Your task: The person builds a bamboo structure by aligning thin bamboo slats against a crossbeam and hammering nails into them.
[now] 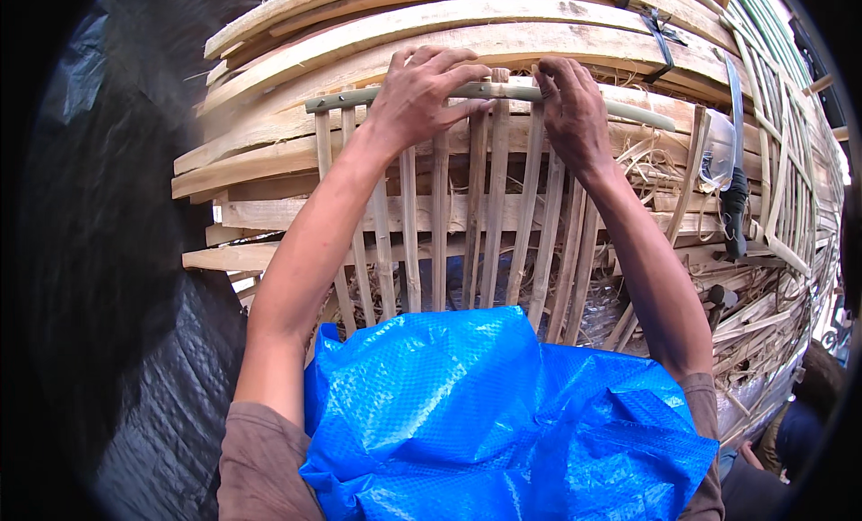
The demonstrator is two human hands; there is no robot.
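Blue tarp (503,413) bunched nearest, over the lap. Beyond it, upright slats (440,243) fanning up to a green-grey crossbar (503,92). Left hand (417,95) closed over the crossbar, right hand (570,104) pinching it beside. Loose slats likely to slip sideways; splinters probable from rough edges. Stacked planks (449,27) behind.

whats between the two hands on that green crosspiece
In the head view, between the left hand and the right hand, a short bare stretch of the green bamboo crosspiece shows, with upright bamboo slats meeting it.
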